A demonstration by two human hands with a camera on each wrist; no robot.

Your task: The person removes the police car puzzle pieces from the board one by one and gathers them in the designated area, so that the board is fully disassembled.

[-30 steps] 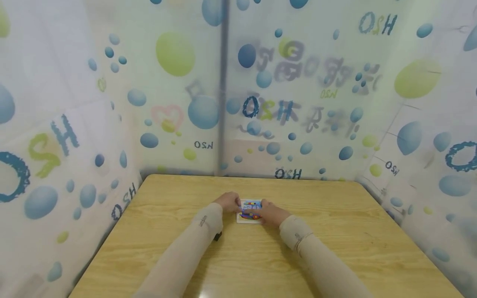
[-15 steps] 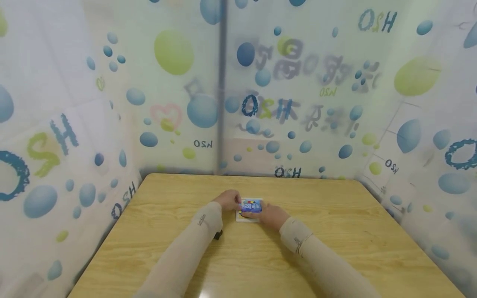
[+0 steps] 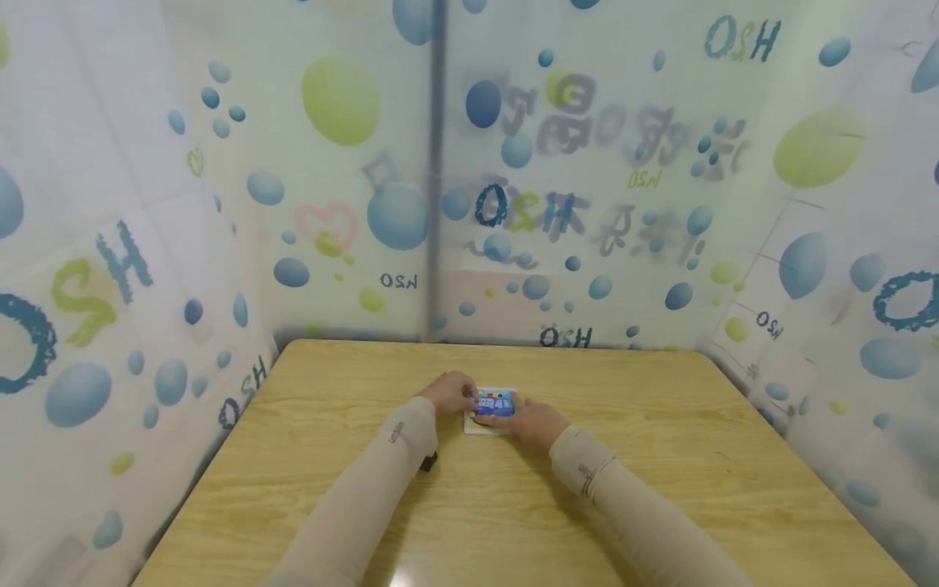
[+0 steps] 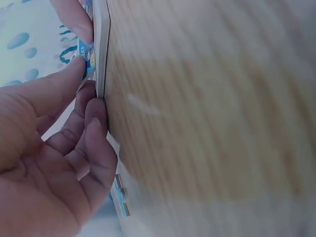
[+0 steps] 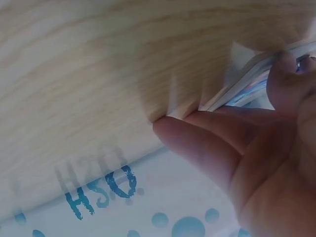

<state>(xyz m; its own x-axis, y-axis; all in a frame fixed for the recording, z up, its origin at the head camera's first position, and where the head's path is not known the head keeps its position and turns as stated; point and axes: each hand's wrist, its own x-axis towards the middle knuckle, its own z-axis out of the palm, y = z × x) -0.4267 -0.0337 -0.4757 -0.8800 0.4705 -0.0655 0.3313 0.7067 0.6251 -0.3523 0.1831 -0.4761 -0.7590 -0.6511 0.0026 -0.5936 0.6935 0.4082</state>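
A small flat picture board (image 3: 477, 430) with a white rim lies on the table in the head view. On it shows a printed blue car piece (image 3: 495, 404). My left hand (image 3: 449, 394) is at the board's left edge; in the left wrist view its thumb and a finger pinch a thin printed piece (image 4: 90, 66) tilted at that edge. My right hand (image 3: 538, 424) holds the board's right side, its thumb laid across the picture and its other fingers (image 5: 197, 145) at the edge and table. The hands hide part of the picture.
The wooden table (image 3: 623, 399) extends to all sides of the board. A white curtain (image 3: 587, 244) printed with blue and green drops stands behind its back edge and along both sides. A small black object (image 3: 429, 462) shows under the left cuff.
More of the blue car shows now, and the red and yellow lower part of the picture is mostly covered. The right thumb and fingers have shifted slightly; the left hand has hardly moved.
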